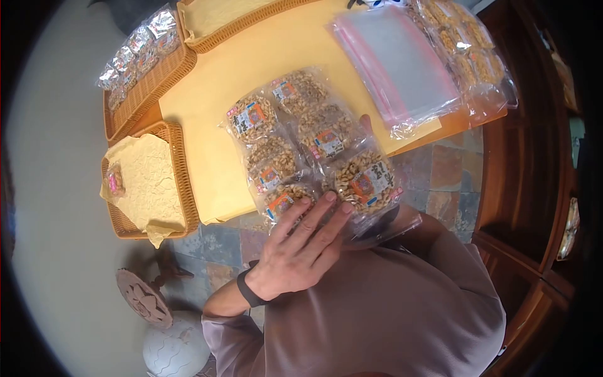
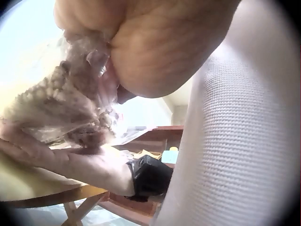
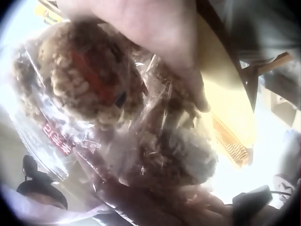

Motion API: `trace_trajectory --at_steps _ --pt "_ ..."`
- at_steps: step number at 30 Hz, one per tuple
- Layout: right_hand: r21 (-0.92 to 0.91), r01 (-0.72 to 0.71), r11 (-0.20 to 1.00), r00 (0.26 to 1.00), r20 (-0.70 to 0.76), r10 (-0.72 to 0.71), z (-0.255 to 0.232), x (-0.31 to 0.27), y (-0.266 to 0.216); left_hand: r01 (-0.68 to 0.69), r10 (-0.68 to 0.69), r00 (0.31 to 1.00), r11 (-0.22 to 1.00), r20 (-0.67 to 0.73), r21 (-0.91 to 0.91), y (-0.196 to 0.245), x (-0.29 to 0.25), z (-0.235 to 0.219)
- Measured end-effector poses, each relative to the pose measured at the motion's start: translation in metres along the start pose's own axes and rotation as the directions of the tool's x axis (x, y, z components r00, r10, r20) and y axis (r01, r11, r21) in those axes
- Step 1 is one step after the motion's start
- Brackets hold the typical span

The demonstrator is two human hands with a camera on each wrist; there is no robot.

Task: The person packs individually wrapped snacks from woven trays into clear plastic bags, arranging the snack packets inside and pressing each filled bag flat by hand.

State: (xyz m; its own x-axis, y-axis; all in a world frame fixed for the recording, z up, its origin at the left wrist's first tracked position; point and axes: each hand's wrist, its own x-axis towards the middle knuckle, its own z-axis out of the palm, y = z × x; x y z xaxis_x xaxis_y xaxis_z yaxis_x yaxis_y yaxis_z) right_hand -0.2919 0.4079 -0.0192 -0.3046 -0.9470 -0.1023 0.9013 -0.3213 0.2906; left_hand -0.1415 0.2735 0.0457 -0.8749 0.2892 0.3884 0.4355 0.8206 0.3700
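In the head view a clear plastic bag (image 1: 301, 151) holds several round, individually wrapped puffed-grain cakes with orange and white labels. My left hand (image 1: 292, 261), a black band round its wrist, lies on the bag's near end with fingers straight and spread over two cakes. My right hand is mostly under the bag; a fingertip (image 1: 366, 122) shows past its far right edge. In the left wrist view the right hand (image 2: 51, 162) lies stretched beneath the cakes, with the left palm (image 2: 164, 47) above. The right wrist view shows a labelled cake (image 3: 84, 75) close up beside the right hand (image 3: 146, 28).
A yellow-covered table (image 1: 207, 107) bears a stack of flat clear bags (image 1: 402, 69) and a filled cake bag (image 1: 465, 50) at right. Wicker trays (image 1: 179, 182) line the left, one with a small packet (image 1: 115, 180). A wooden cabinet (image 1: 521, 169) stands right.
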Motion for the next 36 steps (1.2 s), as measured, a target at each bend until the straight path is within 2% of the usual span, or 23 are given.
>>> trace_trajectory --at_steps 2,8,9,10,14,19,21,22,23,24,25,26,27,28,30,34,36 --pt "-0.11 0.088 0.99 0.992 -0.077 -0.097 0.016 0.001 -0.002 -0.007 0.007 1.0 0.999 0.001 0.041 0.003 0.001 0.007" --pt "-0.221 0.096 0.971 0.987 -0.106 -0.121 0.019 -0.014 -0.014 -0.07 0.073 0.997 0.995 -0.038 0.067 0.005 0.018 0.01" --pt "-0.245 0.099 0.965 0.985 -0.111 -0.129 0.014 -0.091 -0.031 -0.074 0.077 0.996 0.995 -0.042 0.07 0.006 0.022 0.009" --pt "-0.272 0.108 0.956 0.983 -0.115 -0.144 0.013 -0.121 -0.037 -0.085 0.089 0.995 0.994 -0.052 0.072 0.007 0.028 0.008" --pt "-0.428 0.215 0.878 0.945 -0.137 -0.298 0.045 -0.132 -0.077 -0.182 0.189 0.977 0.98 -0.095 0.083 0.009 0.06 0.013" --pt "-0.562 0.285 0.776 0.892 -0.142 -0.43 0.085 -0.11 -0.14 -0.316 0.315 0.939 0.949 -0.137 0.011 0.014 0.135 0.024" --pt "-0.609 0.294 0.737 0.874 -0.141 -0.465 0.098 -0.104 -0.157 -0.395 0.368 0.898 0.916 -0.241 -0.071 0.016 0.171 0.035" --pt "-0.632 0.292 0.718 0.866 -0.144 -0.479 0.102 -0.104 -0.161 -0.399 0.371 0.894 0.914 -0.251 -0.071 0.018 0.189 0.042" --pt "-0.656 0.288 0.698 0.858 -0.147 -0.492 0.104 -0.116 -0.159 -0.449 0.408 0.854 0.892 -0.322 -0.061 0.019 0.208 0.05" --pt "-0.681 0.282 0.676 0.85 -0.15 -0.504 0.119 -0.134 -0.188 -0.494 0.439 0.808 0.868 -0.393 -0.046 0.021 0.227 0.058" --pt "-0.705 0.271 0.656 0.843 -0.155 -0.515 0.128 -0.145 -0.201 -0.493 0.435 0.804 0.869 -0.406 -0.045 0.021 0.245 0.067" --pt "-0.728 0.259 0.635 0.836 -0.16 -0.525 0.139 -0.146 -0.215 -0.53 0.452 0.77 0.846 -0.451 -0.056 0.022 0.263 0.077" --pt "-0.752 0.245 0.612 0.83 -0.163 -0.534 0.149 -0.119 -0.221 -0.565 0.466 0.733 0.823 -0.496 -0.062 0.022 0.28 0.084" --pt "-0.776 0.231 0.587 0.824 -0.166 -0.542 0.162 -0.135 -0.239 -0.563 0.462 0.726 0.824 -0.51 -0.055 0.023 0.294 0.09" --pt "-0.819 0.196 0.54 0.814 -0.171 -0.555 0.173 -0.131 -0.241 -0.556 0.458 0.774 0.822 -0.437 -0.124 0.024 0.317 0.1" --pt "-0.88 0.135 0.456 0.791 -0.182 -0.585 0.196 -0.139 -0.267 -0.549 0.423 0.765 0.823 -0.486 -0.147 0.022 0.348 0.128" --pt "-0.901 0.108 0.42 0.774 -0.189 -0.605 0.197 -0.117 -0.266 -0.526 0.409 0.792 0.834 -0.454 -0.166 0.021 0.357 0.141"
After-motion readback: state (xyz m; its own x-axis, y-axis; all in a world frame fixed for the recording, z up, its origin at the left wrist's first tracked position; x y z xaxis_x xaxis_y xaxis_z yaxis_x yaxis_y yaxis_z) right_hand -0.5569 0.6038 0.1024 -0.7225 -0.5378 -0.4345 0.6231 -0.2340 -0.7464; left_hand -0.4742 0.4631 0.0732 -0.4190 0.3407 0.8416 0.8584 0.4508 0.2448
